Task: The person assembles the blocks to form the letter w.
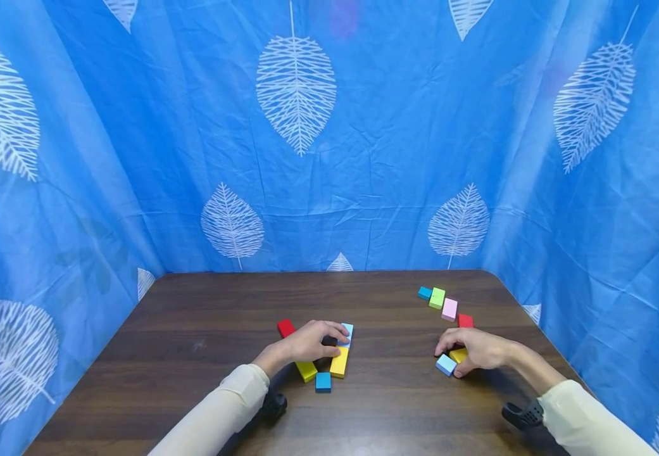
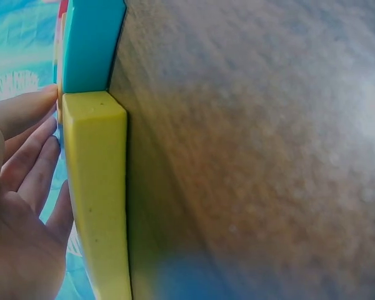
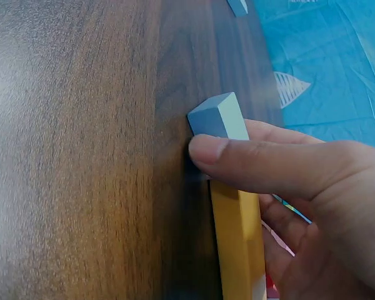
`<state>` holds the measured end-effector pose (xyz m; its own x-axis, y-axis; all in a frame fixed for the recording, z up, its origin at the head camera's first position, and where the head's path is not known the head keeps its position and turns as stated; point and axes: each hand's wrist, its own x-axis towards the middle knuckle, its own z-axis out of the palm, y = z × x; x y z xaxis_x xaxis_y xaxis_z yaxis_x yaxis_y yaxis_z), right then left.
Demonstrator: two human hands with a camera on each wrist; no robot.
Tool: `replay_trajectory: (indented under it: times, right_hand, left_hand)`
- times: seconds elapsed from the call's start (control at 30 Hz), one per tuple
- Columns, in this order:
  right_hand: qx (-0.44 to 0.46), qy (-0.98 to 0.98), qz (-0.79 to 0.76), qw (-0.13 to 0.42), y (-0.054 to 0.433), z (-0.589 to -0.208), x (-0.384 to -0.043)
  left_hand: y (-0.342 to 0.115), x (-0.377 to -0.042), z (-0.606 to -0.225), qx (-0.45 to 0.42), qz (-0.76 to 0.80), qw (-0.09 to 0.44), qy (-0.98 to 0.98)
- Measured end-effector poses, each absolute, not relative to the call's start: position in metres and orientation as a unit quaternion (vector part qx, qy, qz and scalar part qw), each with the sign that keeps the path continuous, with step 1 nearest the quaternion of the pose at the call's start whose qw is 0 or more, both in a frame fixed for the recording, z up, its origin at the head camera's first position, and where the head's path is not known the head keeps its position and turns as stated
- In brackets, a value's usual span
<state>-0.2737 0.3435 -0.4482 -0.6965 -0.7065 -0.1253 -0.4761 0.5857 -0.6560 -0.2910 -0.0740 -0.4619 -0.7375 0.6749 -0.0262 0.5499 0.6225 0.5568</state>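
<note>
In the head view my left hand [image 1: 309,342] reaches over a group of blocks, its fingertips at a light blue block [image 1: 349,329] and its thumb at a yellow block [image 1: 338,363] joined end to end. A second yellow block [image 1: 306,372] and a red block [image 1: 285,327] lie partly under this hand. A blue block [image 1: 323,382] sits at the near end, between the two yellow ones. On the right, my right hand [image 1: 480,350] pinches another light blue block [image 3: 219,115] between thumb and fingers. It meets the end of a yellow block [image 3: 234,231], partly hidden by the hand.
Beyond the right hand, a red block [image 1: 466,321], a pink block [image 1: 449,309], a green block [image 1: 437,298] and a small blue block [image 1: 425,292] form a slanting row. The brown wooden table [image 1: 386,411] is enclosed by a blue leaf-patterned curtain [image 1: 375,158].
</note>
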Motion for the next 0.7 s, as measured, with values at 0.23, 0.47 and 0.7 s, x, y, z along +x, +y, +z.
replay_trajectory:
  times: [0.23,0.47,0.7]
  right_hand:
    - [-0.338,0.876,-0.293,0.180,0.338,-0.449,-0.277]
    - [-0.342,0.872,-0.302,0.180,0.328,-0.448,-0.282]
    - [-0.338,0.880,-0.291,0.161,0.309,-0.447,-0.291]
  left_hand:
    - [-0.076,-0.291,-0.465,0.349,0.268,0.115,0.890]
    - [-0.076,-0.290,-0.463,0.354,0.265,0.116,0.889]
    - [-0.076,-0.289,-0.463,0.353,0.260,0.114,0.891]
